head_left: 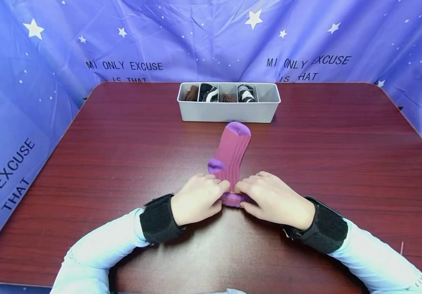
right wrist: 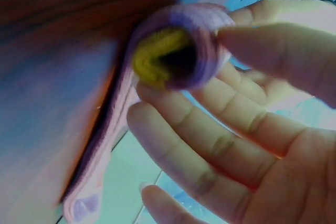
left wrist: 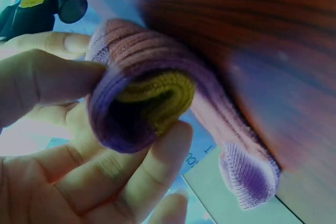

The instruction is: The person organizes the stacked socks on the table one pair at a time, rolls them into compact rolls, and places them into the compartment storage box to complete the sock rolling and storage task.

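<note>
A ribbed dusty-pink sock with purple toe and heel lies lengthwise on the table, its toe pointing toward the box. Its near end is rolled over on itself. My left hand grips the left end of that roll, thumb on the near side and fingers around it. The right hand holds the right end the same way. In the left wrist view, the rolled sock shows a yellow layer tucked inside its purple coil. Yellow also shows in the open end of the roll in the right wrist view.
Beyond the toe, a light grey divided box stands at the back of the dark red wooden table. Several compartments hold rolled brown and black-and-white items; the rightmost one shows its bare wall. A blue starry curtain hangs behind.
</note>
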The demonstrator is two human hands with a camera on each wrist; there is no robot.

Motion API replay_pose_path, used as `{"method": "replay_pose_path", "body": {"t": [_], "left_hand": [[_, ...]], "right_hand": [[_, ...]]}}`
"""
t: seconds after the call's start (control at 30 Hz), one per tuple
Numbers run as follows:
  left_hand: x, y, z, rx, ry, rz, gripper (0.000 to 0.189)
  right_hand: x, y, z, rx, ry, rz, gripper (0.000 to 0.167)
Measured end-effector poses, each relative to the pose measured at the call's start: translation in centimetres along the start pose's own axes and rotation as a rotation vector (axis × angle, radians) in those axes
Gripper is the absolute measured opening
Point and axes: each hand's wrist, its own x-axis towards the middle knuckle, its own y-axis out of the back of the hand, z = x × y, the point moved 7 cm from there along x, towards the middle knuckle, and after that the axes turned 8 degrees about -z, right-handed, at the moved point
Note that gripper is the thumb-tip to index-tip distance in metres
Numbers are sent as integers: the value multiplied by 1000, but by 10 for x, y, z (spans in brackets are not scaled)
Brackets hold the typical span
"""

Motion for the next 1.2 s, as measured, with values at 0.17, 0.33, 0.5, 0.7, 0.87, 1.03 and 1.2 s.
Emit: {"method": "replay_pose_path", "body": {"t": [0.17, 0.33, 0.5, 0.7, 0.87, 1.03, 1.2], "left_hand": [[-1, -1, 0, -108, -2, -78, 12], [-1, -1, -1, -144, 32, -113, 14], [0, 2, -2, -37, 57, -36, 12], [-1, 7, 1, 11, 68, 43, 13], [-2, 4, 7, 70, 29, 6, 29], [-1, 0, 7, 107, 23, 14, 25], [-1, 0, 3, 36, 5, 35, 22]], "right_hand": [[-3, 2, -6, 17, 22, -16, 32], [-3, 3, -9, 14, 32, 12, 38], [-2, 4, -8, -9, 38, 62, 28], [0, 3, -5, -31, 33, 77, 24], [1, 2, -4, -58, 28, 89, 17], [1, 2, -3, -51, 8, 90, 18], [2, 2, -1, 23, -33, 50, 29]]}}
